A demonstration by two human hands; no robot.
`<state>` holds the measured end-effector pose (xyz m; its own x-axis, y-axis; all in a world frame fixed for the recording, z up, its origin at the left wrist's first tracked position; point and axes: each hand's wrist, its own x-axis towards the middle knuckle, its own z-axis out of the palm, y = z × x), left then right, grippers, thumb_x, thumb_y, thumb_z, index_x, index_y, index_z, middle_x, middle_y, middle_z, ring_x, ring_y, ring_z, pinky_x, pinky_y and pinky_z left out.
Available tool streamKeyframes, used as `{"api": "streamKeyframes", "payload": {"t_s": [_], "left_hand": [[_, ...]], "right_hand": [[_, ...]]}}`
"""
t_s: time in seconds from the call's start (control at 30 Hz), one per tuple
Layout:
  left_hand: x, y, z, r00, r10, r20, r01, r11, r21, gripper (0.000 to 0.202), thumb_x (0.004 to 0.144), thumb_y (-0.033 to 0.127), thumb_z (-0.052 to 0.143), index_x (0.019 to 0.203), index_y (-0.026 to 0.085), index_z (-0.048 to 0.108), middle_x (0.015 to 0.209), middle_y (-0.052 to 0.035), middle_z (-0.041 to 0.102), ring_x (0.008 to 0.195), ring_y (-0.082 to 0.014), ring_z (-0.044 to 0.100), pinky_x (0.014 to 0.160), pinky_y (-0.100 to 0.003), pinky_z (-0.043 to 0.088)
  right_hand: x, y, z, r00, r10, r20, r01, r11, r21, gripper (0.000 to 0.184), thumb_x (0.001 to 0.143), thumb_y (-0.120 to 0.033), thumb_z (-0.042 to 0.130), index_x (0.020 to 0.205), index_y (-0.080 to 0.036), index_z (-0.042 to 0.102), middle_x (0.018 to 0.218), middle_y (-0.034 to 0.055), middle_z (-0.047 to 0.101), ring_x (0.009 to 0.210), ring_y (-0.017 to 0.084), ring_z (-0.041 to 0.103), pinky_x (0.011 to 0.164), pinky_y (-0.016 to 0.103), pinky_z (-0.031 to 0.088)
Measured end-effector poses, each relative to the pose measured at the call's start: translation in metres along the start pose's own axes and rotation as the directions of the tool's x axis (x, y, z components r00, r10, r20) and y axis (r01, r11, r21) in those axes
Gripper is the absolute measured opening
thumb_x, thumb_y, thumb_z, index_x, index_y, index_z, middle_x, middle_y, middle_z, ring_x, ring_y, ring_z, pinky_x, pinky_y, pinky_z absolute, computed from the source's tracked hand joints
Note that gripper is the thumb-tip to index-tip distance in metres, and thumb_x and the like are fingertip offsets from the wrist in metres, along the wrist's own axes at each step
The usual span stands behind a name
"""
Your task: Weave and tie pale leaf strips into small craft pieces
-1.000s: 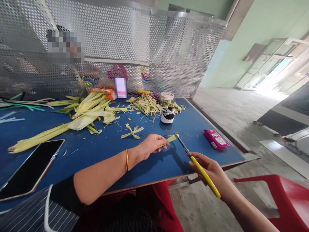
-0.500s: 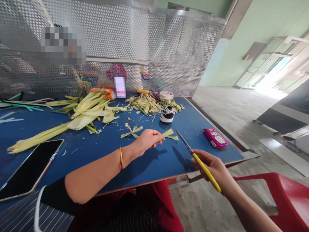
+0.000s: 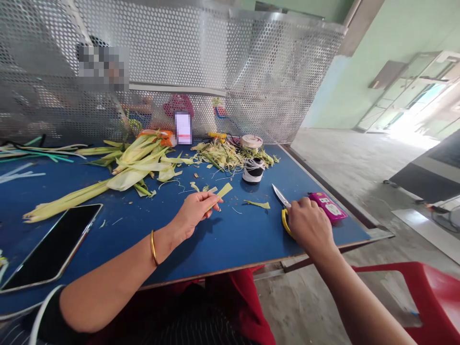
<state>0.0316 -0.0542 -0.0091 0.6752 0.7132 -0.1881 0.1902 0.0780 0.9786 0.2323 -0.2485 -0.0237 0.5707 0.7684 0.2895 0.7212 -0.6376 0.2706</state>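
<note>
Probably stiff, the scissors [image 3: 283, 198] right of centre are best held by the yellow handles [image 3: 284, 221], where the right hand [image 3: 311, 223] grips; mid-frame, the left hand [image 3: 197, 211] pinches the lower part of a husk strip [image 3: 225, 190], likely light, easily torn.

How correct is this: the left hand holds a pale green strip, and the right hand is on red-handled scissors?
Not red: the head view shows a yellow handle. The left hand holds a pale green strip, and the right hand is on the scissors.

Blk phone [image 3: 53, 247] + red chair [image 3: 436, 294]
</note>
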Motion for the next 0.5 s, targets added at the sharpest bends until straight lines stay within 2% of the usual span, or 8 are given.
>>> {"api": "streamKeyframes", "payload": {"t_s": [0.07, 0.17, 0.27, 0.33, 0.4, 0.5], "left_hand": [[0.001, -0.001, 0.0, 1.0, 0.011, 0.0, -0.011, 1.0, -0.009, 0.026, 0.078, 0.037, 0.064, 0.077, 0.012, 0.07, 0.066, -0.0015, 0.059, 0.047, -0.0048, 0.039, 0.046, -0.021, 0.024], [0.001, -0.002, 0.001, 1.0, 0.023, 0.018, -0.023, 1.0, -0.013, 0.024, 0.079, 0.036, 0.064, 0.076, 0.013, 0.07, 0.066, -0.002, 0.059, 0.046, -0.005, 0.039, 0.046, -0.021, 0.026], [0.0, -0.001, 0.0, 0.999, 0.019, 0.027, -0.019, 1.0, -0.014, 0.022, 0.08, 0.033, 0.063, 0.077, 0.012, 0.07, 0.066, -0.002, 0.059, 0.046, -0.0049, 0.039, 0.046, -0.021, 0.026], [0.0, -0.001, -0.002, 0.999, 0.014, 0.029, -0.013, 1.0, -0.019, 0.022, 0.081, 0.032, 0.063, 0.077, 0.012, 0.07, 0.067, -0.002, 0.06, 0.047, -0.0046, 0.039, 0.046, -0.021, 0.026], [0.001, -0.002, -0.003, 0.999, 0.014, 0.034, -0.013, 1.0, -0.023, 0.021, 0.082, 0.031, 0.062, 0.077, 0.012, 0.07, 0.067, -0.002, 0.06, 0.047, -0.0045, 0.04, 0.046, -0.02, 0.027], [0.001, -0.003, -0.004, 0.999, 0.015, 0.051, -0.013, 1.0, -0.027, 0.02, 0.082, 0.031, 0.062, 0.078, 0.012, 0.07, 0.067, -0.0021, 0.06, 0.047, -0.0049, 0.041, 0.046, -0.021, 0.028]], "right_hand": [[0.004, -0.008, -0.004, 0.997, 0.001, -0.075, 0.004, 0.997, 0.078, 0.035, 0.1, -0.037, 0.042, 0.092, -0.014, 0.068, 0.09, 0.0148, 0.067, 0.084, 0.028, 0.065, 0.065, 0.033, 0.038], [0.01, -0.022, -0.003, 0.999, 0.009, -0.038, 0.0, 0.971, 0.24, 0.034, 0.095, -0.047, 0.051, 0.1, -0.017, 0.066, 0.088, 0.0091, 0.071, 0.074, 0.024, 0.065, 0.058, 0.03, 0.033], [0.017, -0.032, 0.006, 1.0, 0.011, 0.024, -0.018, 0.954, 0.299, 0.019, 0.094, -0.032, 0.053, 0.093, -0.019, 0.067, 0.085, 0.007, 0.073, 0.068, 0.02, 0.064, 0.055, 0.029, 0.028], [0.019, -0.034, 0.011, 0.999, 0.036, 0.026, -0.043, 0.935, 0.351, 0.018, 0.092, -0.023, 0.051, 0.086, -0.02, 0.068, 0.083, 0.006, 0.073, 0.067, 0.019, 0.064, 0.055, 0.028, 0.028], [0.019, -0.033, 0.014, 0.996, 0.084, 0.001, -0.076, 0.897, 0.436, 0.018, 0.09, -0.022, 0.052, 0.084, -0.021, 0.069, 0.081, 0.0052, 0.073, 0.068, 0.019, 0.064, 0.056, 0.027, 0.03], [0.014, -0.028, 0.012, 0.984, 0.176, -0.041, -0.123, 0.815, 0.566, 0.017, 0.088, -0.028, 0.054, 0.087, -0.022, 0.07, 0.081, 0.0037, 0.074, 0.07, 0.019, 0.065, 0.058, 0.026, 0.035]]}}
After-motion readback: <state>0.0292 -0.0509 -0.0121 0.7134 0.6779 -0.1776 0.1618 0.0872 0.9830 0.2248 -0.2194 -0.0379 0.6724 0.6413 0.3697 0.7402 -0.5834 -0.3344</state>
